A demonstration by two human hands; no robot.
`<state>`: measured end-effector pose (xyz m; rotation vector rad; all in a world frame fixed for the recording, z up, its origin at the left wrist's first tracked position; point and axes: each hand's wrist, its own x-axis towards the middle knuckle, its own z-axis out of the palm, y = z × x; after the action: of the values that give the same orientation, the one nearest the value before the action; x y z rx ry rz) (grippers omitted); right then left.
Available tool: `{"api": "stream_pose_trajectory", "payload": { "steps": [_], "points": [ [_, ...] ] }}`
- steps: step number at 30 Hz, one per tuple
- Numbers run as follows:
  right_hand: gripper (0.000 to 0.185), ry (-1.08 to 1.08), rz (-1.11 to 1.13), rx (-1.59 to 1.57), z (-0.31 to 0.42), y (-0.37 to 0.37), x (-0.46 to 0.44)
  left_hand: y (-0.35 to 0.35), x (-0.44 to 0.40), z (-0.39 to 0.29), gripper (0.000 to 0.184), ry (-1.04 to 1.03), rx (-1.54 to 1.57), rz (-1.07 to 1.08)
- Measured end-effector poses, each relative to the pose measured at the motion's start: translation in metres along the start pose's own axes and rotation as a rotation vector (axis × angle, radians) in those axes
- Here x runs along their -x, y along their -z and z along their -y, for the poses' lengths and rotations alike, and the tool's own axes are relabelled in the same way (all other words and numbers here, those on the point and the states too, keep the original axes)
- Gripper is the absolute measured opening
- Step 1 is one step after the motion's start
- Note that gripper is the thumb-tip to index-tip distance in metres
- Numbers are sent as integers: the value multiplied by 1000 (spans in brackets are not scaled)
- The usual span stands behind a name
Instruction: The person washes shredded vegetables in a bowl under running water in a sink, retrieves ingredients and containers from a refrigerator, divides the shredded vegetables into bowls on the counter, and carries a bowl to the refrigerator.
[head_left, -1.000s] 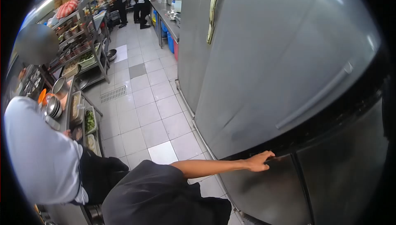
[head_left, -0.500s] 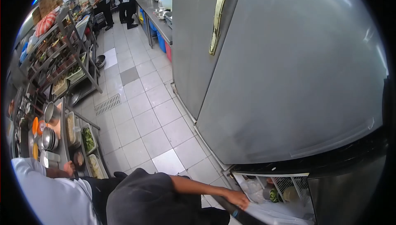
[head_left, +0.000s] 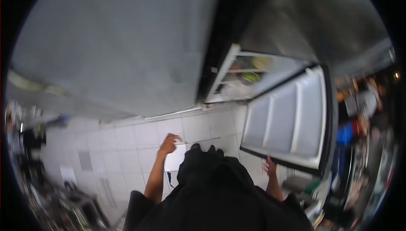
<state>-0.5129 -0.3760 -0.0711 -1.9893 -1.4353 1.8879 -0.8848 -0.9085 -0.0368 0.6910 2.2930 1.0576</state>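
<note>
My left hand (head_left: 170, 143) hangs over the tiled floor, in front of my body. Its fingers are loosely bent and apart, with nothing held. To the right, my right hand (head_left: 269, 167) has its fingers spread at the lower edge of an open refrigerator door (head_left: 281, 112); whether it touches the edge I cannot tell. The door's white inner side has ridged shelves. Inside the refrigerator (head_left: 230, 68), white racks, a green item that looks like vegetables (head_left: 251, 77) and a yellowish item (head_left: 262, 62) show, blurred.
A large grey refrigerator door (head_left: 110, 49) is shut at the upper left. White floor tiles (head_left: 139, 146) lie below it. At the right, another person (head_left: 366, 104) stands beyond the open door, near blurred kitchen goods. Blurred shelving (head_left: 80, 205) stands at the lower left.
The view has turned to the right and down. A hand gripped the refrigerator door's edge before; now the door stands wider open, and both my hands are in view and apart.
</note>
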Motion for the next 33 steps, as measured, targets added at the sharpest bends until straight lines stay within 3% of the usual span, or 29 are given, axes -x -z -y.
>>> {"api": "stream_pose_trajectory", "payload": {
  "steps": [2,6,7,9,11,12,13,15,17,18,19,20,21,22,23,24,26,27,29,32,33],
  "points": [
    [65,66,-117,0,26,-13,37,13,-16,-15,52,138,82,16],
    [57,55,-321,-117,9,-19,4,3,-58,-26,46,-30,7,-85],
    [47,-104,-260,-233,13,1,-21,11,-65,-71,42,0,-9,-121],
    [39,-163,-108,-304,1,-10,-55,1,-83,-98,39,31,-16,-190],
    [41,-104,452,-81,-53,-9,-146,-22,-99,-118,34,155,41,-158],
    [40,-97,653,-15,-49,-29,-163,-39,-105,-102,34,62,-25,-115],
    [35,338,970,607,-62,-42,-234,-59,-110,-101,34,102,-8,-207],
    [30,1047,653,1226,18,-138,-192,-108,-97,-86,34,247,-56,-228],
    [32,896,707,1010,96,-202,-145,-163,-97,-60,35,288,91,-245],
    [27,510,1021,669,130,-245,-163,-151,-82,-133,32,437,63,-169],
    [21,242,959,762,168,-260,-149,-186,-87,-102,33,407,103,-221],
    [19,312,1145,706,173,-277,-185,-170,-81,-148,37,481,83,-222],
    [21,431,1084,773,200,-279,-172,-174,-79,-160,40,522,103,-245],
    [21,583,1157,917,217,-285,-186,-199,-80,-137,41,526,89,-297],
    [14,560,1090,946,229,-282,-186,-214,-75,-130,41,504,49,-305],
    [17,353,999,780,234,-277,-190,-205,-67,-158,40,618,52,-290],
    [22,519,912,1097,258,-262,-185,-224,-60,-148,39,669,76,-377],
    [21,254,947,1022,212,-274,-309,-224,-55,-156,39,719,100,-398],
    [18,256,896,1203,228,-249,-264,-236,-47,-168,38,769,157,-503],
    [19,198,884,1189,224,-240,-242,-265,-51,-140,37,782,162,-543],
    [18,372,1086,1164,224,-246,-225,-272,-54,-131,38,745,121,-527]
  ]
}}
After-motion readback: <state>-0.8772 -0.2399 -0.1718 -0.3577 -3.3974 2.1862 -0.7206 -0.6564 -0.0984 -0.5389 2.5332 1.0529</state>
